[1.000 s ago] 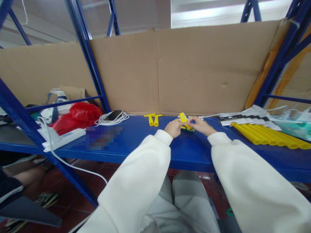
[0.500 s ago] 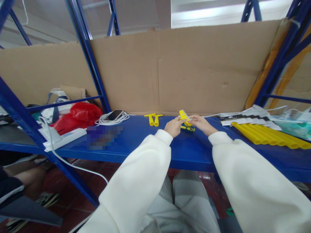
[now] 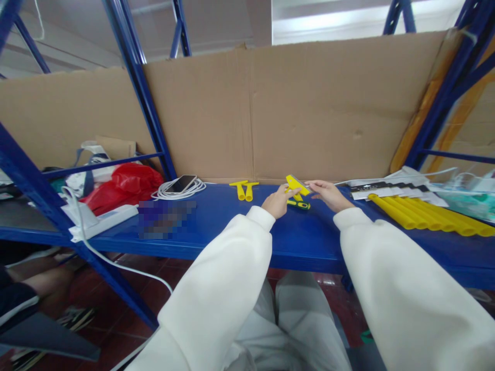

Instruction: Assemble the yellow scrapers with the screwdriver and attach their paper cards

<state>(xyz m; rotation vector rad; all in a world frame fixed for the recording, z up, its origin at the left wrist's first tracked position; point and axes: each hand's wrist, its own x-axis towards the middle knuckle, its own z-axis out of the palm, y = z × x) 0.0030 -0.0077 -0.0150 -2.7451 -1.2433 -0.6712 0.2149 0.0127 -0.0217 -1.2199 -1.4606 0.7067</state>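
My left hand [image 3: 275, 202] is closed on the handle part of a yellow T-shaped scraper [image 3: 297, 184], which it holds tilted over the shelf. Along the scraper's far edge runs a thin grey blade [image 3: 300, 181]. The fingers of my right hand [image 3: 327, 195] pinch at the right end of this blade. Just below the scraper, a dark green and yellow tool [image 3: 299, 205] lies on the blue shelf, partly hidden by my left hand. Two more yellow T-shaped scraper pieces [image 3: 244, 190] lie side by side to the left.
Several yellow tubes [image 3: 429, 215] lie in a row at right, before black and white strips [image 3: 398, 189]. On the left are a phone [image 3: 182, 183] on a coiled white cable [image 3: 164, 191], a power strip [image 3: 110, 219] and a red bag [image 3: 127, 185]. Cardboard [image 3: 309, 113] stands behind.
My right hand has shifted slightly right, out along the scraper's edge, so more of the yellow head and blade shows. My left hand has stayed nearly in place.
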